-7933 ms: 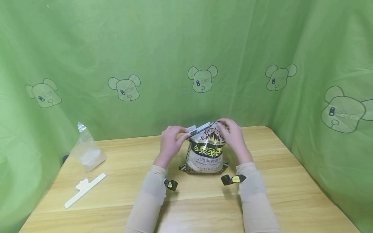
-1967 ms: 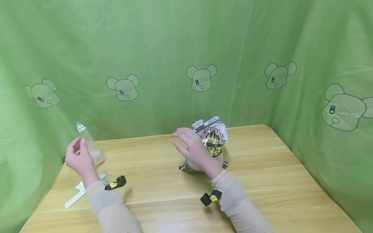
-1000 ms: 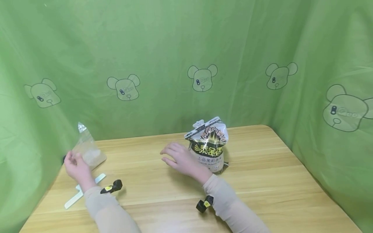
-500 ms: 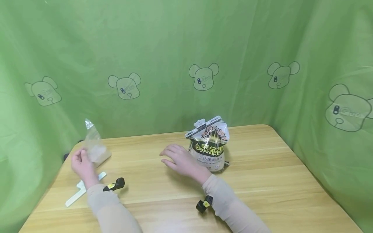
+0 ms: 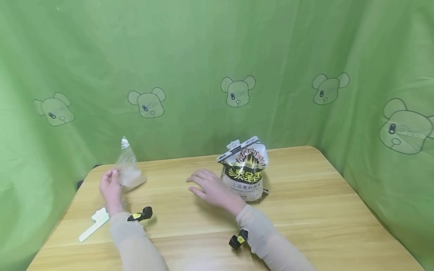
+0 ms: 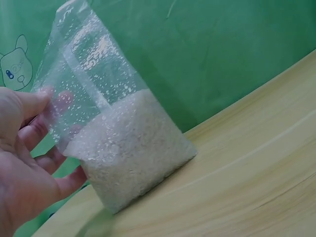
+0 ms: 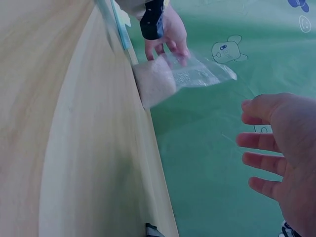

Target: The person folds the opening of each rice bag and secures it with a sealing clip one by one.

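Note:
Near the table's left side, my left hand (image 5: 111, 190) pinches the edge of a clear plastic bag of rice (image 5: 133, 174), thumb in front and fingers behind. In the left wrist view, white grains fill the lower part of this rice bag (image 6: 131, 148), and its upper part is see-through with a pointed top. My right hand (image 5: 211, 189) hovers over the middle of the table with fingers spread loosely and nothing in them. Just behind it stands a printed jasmine rice bag (image 5: 245, 175), its folded top closed by a white bag clip (image 5: 233, 144).
A second white bag clip (image 5: 94, 225) lies on the wooden table (image 5: 305, 210) at the left, partly hidden by my left wrist. Green curtain (image 5: 190, 56) with bear-head prints surrounds the back and sides. Dark items peek out past the table's left edge.
Both hands have let go of the printed bag's clipped top. My left hand went to the clear rice bag, took hold of it and moved it right. My right hand came down and left, then stayed.

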A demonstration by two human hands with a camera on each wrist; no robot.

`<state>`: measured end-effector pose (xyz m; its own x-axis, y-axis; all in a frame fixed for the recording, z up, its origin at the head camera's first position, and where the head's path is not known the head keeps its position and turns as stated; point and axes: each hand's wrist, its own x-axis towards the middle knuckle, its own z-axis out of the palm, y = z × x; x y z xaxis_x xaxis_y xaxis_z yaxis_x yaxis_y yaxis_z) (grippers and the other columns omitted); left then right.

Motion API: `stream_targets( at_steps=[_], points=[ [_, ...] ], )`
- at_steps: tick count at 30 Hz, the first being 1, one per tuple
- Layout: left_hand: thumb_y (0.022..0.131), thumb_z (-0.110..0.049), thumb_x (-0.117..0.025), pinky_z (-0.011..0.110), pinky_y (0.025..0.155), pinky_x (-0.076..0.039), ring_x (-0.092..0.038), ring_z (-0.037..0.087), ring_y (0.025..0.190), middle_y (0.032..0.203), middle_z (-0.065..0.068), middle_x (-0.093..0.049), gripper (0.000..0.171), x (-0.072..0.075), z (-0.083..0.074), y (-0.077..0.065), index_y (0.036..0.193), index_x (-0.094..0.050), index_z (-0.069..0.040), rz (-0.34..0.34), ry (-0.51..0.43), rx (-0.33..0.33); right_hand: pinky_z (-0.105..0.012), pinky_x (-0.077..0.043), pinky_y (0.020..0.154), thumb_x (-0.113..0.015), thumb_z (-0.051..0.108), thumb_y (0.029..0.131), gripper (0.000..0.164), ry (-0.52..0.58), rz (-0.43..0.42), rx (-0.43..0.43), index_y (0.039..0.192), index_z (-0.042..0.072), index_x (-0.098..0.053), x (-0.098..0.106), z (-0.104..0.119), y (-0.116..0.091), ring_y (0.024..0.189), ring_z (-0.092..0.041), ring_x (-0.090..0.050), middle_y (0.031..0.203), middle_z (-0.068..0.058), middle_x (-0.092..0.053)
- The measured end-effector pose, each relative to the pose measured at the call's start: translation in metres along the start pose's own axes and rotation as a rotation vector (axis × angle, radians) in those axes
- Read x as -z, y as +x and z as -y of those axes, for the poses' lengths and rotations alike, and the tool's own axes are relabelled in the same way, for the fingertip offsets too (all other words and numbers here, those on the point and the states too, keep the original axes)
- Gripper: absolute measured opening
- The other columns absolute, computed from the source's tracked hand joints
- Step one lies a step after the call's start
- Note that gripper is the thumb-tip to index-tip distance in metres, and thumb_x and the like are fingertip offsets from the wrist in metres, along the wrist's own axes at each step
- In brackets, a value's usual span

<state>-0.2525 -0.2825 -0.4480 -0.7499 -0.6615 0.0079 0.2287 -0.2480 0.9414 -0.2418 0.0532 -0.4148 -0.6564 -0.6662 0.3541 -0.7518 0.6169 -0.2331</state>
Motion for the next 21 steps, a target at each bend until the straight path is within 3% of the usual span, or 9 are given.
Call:
stream_targets(
  at_steps=[6,13,21],
  points=[
    [0.100,-0.020,-0.051,0.024,0.103,-0.042,-0.054,0.006,0.110,0.106,-0.010,-0.063,0.012,-0.009,0.002,-0.001,0.109,-0.057,-0.014,0.082,-0.011,0.090,-0.042,-0.036,0.116,-0.052,0.039,0.099,0.045,0.008,0.000,-0.009,0.138,0.018,-0.051,-0.006,0.004,0.004,0.133,-0.023,-0.049,0.140,-0.004,-0.055],
    [0.100,-0.023,-0.052,0.020,0.084,-0.043,-0.055,0.005,0.104,0.100,-0.017,-0.065,0.012,-0.016,0.006,-0.002,0.108,-0.059,-0.018,0.148,0.106,0.074,-0.044,-0.033,0.118,-0.055,0.040,0.098,0.060,0.137,0.025,-0.077,0.149,0.016,-0.036,-0.014,0.012,0.018,0.139,-0.027,-0.042,0.151,-0.009,-0.044],
    [0.101,-0.026,-0.050,0.029,0.096,-0.041,-0.053,0.003,0.109,0.109,-0.014,-0.059,0.017,-0.023,0.008,-0.001,0.113,-0.056,-0.016,0.237,0.168,0.094,-0.045,-0.027,0.120,-0.057,0.039,0.097,0.070,0.298,0.019,-0.154,0.154,0.017,-0.025,-0.025,0.020,0.037,0.145,-0.030,-0.034,0.156,-0.009,-0.036]
  ],
)
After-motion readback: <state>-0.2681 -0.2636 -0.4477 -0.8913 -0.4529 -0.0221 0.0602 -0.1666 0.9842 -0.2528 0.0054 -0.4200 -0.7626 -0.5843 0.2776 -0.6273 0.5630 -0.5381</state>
